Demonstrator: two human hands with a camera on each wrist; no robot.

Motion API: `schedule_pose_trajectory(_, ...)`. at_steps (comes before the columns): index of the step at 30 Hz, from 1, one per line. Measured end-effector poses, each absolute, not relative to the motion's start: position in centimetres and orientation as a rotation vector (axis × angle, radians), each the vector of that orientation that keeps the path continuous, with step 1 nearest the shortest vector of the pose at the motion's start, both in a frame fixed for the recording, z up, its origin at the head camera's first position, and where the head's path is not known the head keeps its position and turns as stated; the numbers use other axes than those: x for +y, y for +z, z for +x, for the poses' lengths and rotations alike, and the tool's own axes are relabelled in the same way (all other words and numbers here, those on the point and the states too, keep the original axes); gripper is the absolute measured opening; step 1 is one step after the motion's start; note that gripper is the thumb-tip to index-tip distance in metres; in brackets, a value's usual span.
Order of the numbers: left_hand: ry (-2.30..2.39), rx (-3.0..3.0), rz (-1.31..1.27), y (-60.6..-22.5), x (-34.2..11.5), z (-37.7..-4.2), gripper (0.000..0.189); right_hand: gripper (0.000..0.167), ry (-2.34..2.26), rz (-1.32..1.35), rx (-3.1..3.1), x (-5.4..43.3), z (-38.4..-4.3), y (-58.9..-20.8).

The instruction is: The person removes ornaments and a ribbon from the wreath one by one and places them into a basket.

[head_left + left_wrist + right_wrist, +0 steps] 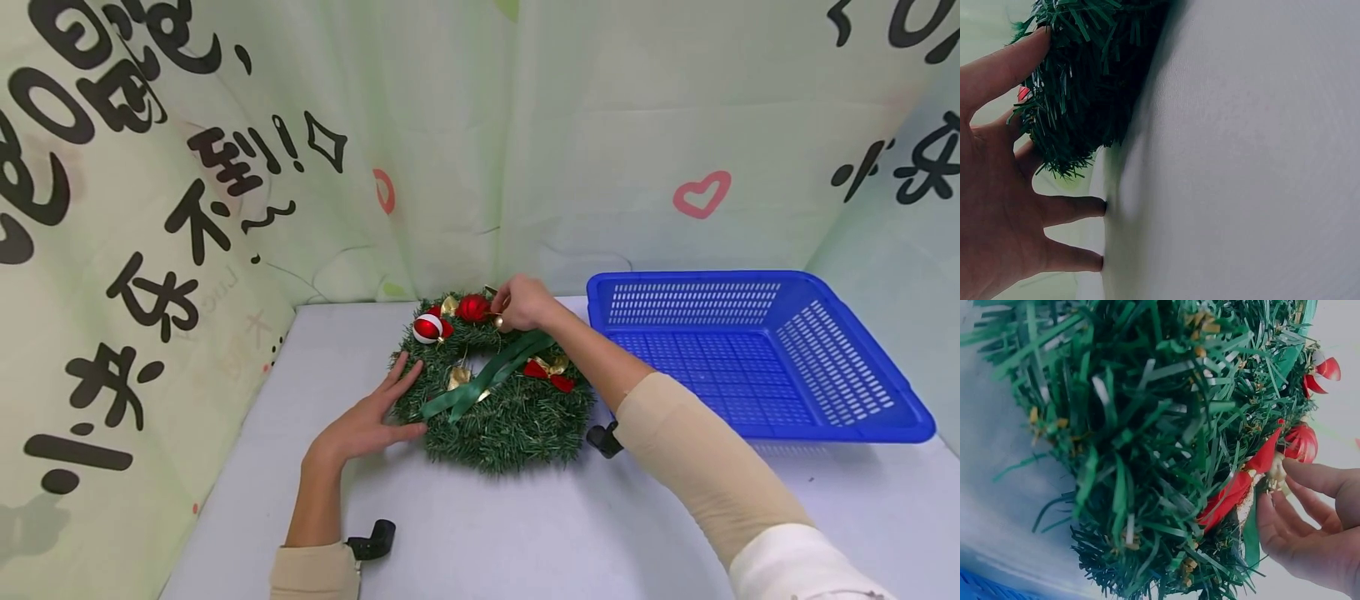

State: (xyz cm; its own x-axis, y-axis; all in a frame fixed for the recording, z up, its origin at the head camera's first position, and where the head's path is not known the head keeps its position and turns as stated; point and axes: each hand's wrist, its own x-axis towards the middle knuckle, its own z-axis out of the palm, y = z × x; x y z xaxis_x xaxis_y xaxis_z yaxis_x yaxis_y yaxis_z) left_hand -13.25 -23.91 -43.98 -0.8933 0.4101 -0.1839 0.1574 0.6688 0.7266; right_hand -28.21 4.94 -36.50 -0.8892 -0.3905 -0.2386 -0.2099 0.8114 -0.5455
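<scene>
A green Christmas wreath [498,442] lies on the table, with a loose green ribbon [491,375] across its centre. My right hand [527,302] is at the wreath's far side; thumb and fingertips pinch a small gold ornament [1276,472], whose exact kind is unclear. Beside it sits a shiny red ball [473,308]; a red-and-white ball [427,328] is farther left. A red bow with gold [551,375] rests on the right side, and a gold bow [459,378] lies near the middle. My left hand [363,425], fingers spread, touches the wreath's left edge.
A blue plastic basket [885,367] stands on the right of the white table [465,533]. Pale printed curtains [555,167] enclose the back and sides. Black wrist-camera mounts [372,542] stick out near both wrists.
</scene>
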Motion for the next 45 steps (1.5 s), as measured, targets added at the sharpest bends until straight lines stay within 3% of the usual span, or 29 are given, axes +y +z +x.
schedule_pose_trajectory(45, 1.07, 2.548, 0.433, -43.9, -23.8, -13.3, 0.097, 0.023, -0.955, -0.493, 2.609, 6.3, -28.8, -37.4)
